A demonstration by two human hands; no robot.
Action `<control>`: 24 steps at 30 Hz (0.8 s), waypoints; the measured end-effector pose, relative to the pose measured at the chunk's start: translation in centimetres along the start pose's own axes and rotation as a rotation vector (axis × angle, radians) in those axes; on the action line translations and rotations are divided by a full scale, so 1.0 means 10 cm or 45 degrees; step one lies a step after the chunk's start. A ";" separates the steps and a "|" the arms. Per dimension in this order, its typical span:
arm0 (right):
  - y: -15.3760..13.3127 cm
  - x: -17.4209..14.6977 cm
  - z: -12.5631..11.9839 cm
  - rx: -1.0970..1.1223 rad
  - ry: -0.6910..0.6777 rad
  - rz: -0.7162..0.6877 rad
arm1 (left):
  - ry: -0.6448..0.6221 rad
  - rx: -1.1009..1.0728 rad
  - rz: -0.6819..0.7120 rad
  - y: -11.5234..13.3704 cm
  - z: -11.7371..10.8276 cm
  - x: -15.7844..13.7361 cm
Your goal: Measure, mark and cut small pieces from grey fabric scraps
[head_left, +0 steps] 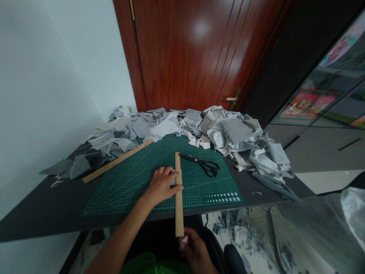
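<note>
Sm. grey pc [172, 182] on mat [128, 190], mostly hidden under L hand [162, 184] & ruler [178, 209]; L fingers spread, thumb across ruler. R hand [196, 249] by ruler's nr end, forearm cut off, grip: can't tell. Qty: 2 rulers (other [118, 161] far L), 1 pr scissors [209, 167].

A pale wooden ruler [178, 207] lies over small grey cloth [172, 182].

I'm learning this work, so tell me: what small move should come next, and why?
Probably bring the right hand up beside the cloth: the left hand presses a ruler over it, while the right sits low, by that ruler's near end.
</note>
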State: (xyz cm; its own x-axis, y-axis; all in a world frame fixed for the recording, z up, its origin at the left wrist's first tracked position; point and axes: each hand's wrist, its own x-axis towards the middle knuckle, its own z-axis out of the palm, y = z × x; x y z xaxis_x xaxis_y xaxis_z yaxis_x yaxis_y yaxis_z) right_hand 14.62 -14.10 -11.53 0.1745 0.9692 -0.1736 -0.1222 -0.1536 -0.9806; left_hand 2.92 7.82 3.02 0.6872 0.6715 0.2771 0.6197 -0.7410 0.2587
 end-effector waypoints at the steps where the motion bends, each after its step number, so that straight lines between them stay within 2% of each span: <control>1: 0.00 -0.01 -0.07 -0.078 -0.070 -0.029 | 0.001 0.003 -0.005 0.00 0.00 0.00; 4: -0.26 -0.11 -0.31 -0.331 -0.281 -0.158 | 0.006 0.001 -0.011 0.00 0.02 0.00; 8: -1.08 -0.19 -0.54 -0.501 -0.687 -0.479 | 0.024 -0.014 0.002 -0.02 0.05 -0.01; 9: -1.30 -0.15 -0.57 -0.546 -0.744 -0.538 | 0.033 -0.014 0.004 -0.03 0.05 -0.01; 11: -1.66 0.04 -0.58 -0.621 -0.715 -0.665 | 0.048 -0.018 0.009 -0.03 0.05 -0.01; 13: -1.90 0.39 -0.56 -0.615 -0.631 -0.703 | 0.055 -0.025 0.016 -0.04 0.05 0.00; 15: -2.01 0.84 -0.53 -0.578 -0.483 -0.570 | 0.055 -0.035 0.030 -0.04 0.05 0.00; 16: -2.03 1.07 -0.51 -0.532 -0.386 -0.448 | 0.052 -0.038 0.037 -0.04 0.06 0.01; 20: -1.92 1.80 -0.45 -0.513 -0.279 -0.282 | 0.019 -0.051 0.068 -0.06 0.06 0.03; 24: -1.72 2.10 -0.41 -0.512 -0.197 -0.156 | 0.001 -0.076 0.086 -0.08 0.07 0.04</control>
State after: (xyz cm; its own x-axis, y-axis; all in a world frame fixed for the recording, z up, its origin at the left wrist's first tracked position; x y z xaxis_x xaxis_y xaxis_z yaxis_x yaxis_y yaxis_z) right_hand 24.35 8.14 1.34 0.0121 0.9976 -0.0680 0.2855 -0.0686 -0.9559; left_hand 2.94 8.68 2.29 0.7263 0.6200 0.2968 0.5482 -0.7829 0.2942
